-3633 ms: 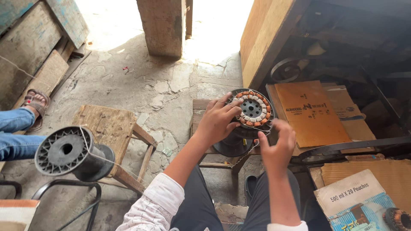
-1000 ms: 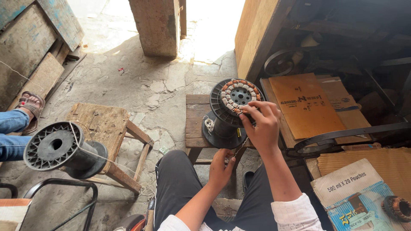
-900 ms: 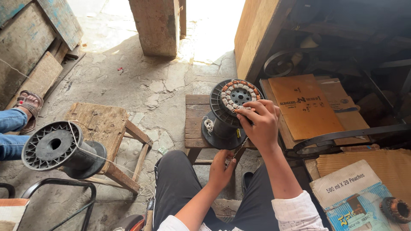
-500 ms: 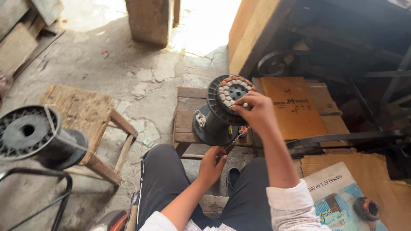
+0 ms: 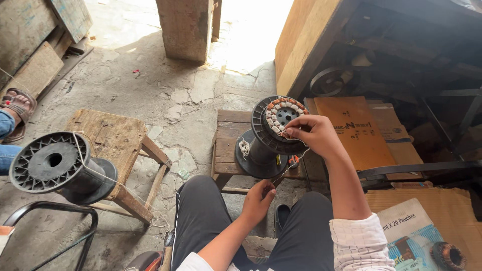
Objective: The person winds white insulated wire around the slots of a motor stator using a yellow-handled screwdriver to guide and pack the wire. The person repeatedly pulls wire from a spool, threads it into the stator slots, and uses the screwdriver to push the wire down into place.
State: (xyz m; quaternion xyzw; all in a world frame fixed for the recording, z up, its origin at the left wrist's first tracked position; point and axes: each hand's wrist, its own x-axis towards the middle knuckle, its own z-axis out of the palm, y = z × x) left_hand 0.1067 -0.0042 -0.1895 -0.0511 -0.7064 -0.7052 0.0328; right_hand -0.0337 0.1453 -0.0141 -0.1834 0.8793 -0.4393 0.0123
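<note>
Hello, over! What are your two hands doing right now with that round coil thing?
Right hand pinching at the wound coil ring atop the black spool. Left hand low, pulling thin thread taut. Nothing in the way.

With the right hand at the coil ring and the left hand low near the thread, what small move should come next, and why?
Probably the left hand should draw the thin thread downward until it is taut. The right hand pinches at the rim of the coil ring lying on the black spool, and the thread runs slanting from there toward the left hand.
</note>
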